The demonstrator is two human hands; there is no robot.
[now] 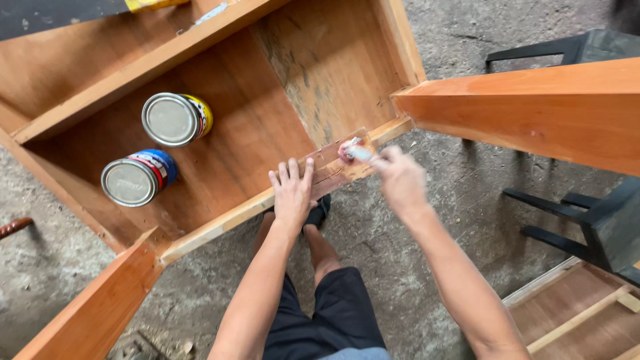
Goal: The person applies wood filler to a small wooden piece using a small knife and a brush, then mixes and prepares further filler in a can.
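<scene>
Left hand point(292, 193) lay flat, fingers released, steadying the wooden frame edge point(267, 200) while right hand point(400, 180) clenched a brush point(351, 152) onto it.

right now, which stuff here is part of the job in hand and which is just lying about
In use:
- brush, held in right hand
- cabinet edge rail, left hand flat on it

Lying about:
- yellow tin and blue tin, lids on, inside the cabinet
- black chair
</scene>
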